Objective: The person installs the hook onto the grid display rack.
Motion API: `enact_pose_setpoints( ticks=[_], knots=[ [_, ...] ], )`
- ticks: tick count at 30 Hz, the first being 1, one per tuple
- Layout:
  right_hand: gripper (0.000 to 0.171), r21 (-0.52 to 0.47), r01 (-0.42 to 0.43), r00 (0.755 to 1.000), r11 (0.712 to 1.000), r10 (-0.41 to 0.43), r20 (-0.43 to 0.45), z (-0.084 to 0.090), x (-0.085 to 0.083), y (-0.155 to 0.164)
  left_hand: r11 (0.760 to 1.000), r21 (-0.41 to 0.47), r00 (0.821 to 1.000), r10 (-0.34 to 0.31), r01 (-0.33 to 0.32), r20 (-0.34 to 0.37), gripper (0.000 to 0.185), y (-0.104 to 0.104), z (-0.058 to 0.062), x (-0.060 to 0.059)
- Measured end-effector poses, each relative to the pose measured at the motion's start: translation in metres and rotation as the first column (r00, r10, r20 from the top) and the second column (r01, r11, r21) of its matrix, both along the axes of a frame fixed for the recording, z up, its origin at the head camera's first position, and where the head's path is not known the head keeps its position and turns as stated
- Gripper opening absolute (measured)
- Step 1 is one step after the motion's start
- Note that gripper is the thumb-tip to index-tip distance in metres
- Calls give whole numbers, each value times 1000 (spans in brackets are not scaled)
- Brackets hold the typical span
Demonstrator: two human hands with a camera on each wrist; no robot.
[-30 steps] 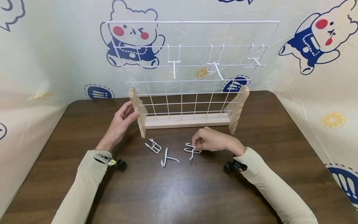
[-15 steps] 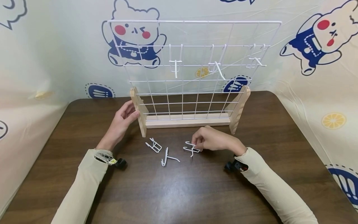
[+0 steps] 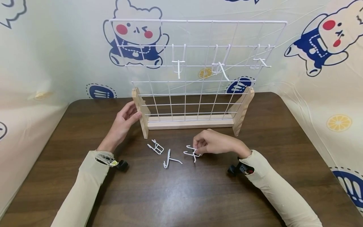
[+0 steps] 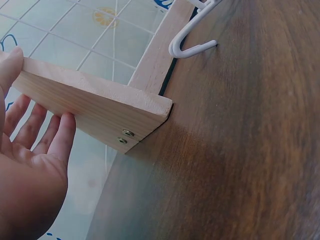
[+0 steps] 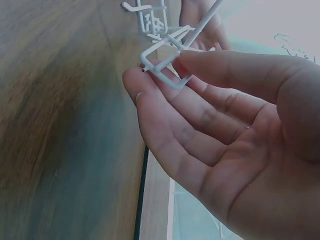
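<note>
Three white wire hooks (image 3: 218,66) hang on the white wire grid panel (image 3: 195,47), upper frame. Right hand (image 3: 211,142) fingers pinch a fourth white wire hook (image 3: 192,152); two loose white hooks (image 3: 163,154) lie on the dark wooden tabletop (image 3: 181,195). Left hand (image 3: 123,123), fingers spread, braces the pale wooden stand foot (image 3: 141,113).

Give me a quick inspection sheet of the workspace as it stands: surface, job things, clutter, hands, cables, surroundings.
Surface: dark wooden table.
Job's things: white wire grid upright in a wooden stand; three hooks hang on it; held hook.
Clutter: two loose hooks on the table.
Hands: left hand rests against the stand's left foot; right hand pinches the held hook.
Cables: nothing seen.
Surroundings: cartoon-print sheeting behind and at the sides.
</note>
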State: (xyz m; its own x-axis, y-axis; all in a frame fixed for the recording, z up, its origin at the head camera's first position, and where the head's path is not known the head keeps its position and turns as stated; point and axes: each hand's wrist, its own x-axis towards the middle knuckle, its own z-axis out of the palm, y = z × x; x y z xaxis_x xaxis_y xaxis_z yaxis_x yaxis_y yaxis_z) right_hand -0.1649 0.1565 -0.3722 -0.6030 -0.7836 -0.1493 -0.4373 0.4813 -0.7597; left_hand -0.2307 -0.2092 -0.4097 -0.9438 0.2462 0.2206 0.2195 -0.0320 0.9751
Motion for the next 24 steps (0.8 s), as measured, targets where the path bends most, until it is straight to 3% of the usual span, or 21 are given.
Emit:
enact_pose_setpoints(
  ticks=[6,14,18,24],
  knots=[
    [7,-40,-12,1000,999,13,19,4,0,-1,1000,-14,1000,2,-2,1,51,-1,1,-1],
    [8,-103,38,999,994,-39,-7,8,3,-3,1000,-11,1000,5,-5,5,51,-2,1,-2],
    [4,-178,83,994,981,-94,-53,11,5,-6,1000,-11,1000,5,-5,7,51,-2,1,-1],
    [3,-277,167,980,946,-189,-56,15,10,-10,1000,-17,1000,12,-11,11,51,-1,1,2]
  ],
)
